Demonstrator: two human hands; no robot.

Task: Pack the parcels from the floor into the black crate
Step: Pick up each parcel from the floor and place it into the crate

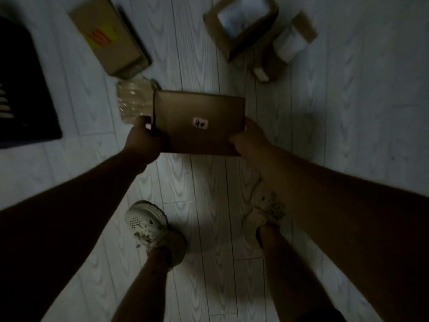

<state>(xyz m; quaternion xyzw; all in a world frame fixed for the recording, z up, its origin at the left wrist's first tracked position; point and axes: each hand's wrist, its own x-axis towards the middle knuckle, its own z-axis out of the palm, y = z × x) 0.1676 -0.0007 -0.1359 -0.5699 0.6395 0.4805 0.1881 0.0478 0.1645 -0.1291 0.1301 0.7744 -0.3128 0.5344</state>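
A flat cardboard parcel [199, 122] hangs level above the floor [348, 112]. The left hand [142, 138] and right hand [249, 138] each have a curled grip on one short edge, probably to balance it on the way to the black crate [23, 89] at the far left.

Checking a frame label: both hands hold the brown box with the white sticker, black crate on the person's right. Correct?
Not quite. The head view shows the black crate at the left edge, on the person's left. The rest stands: the left hand and right hand both hold the brown box with the white sticker.
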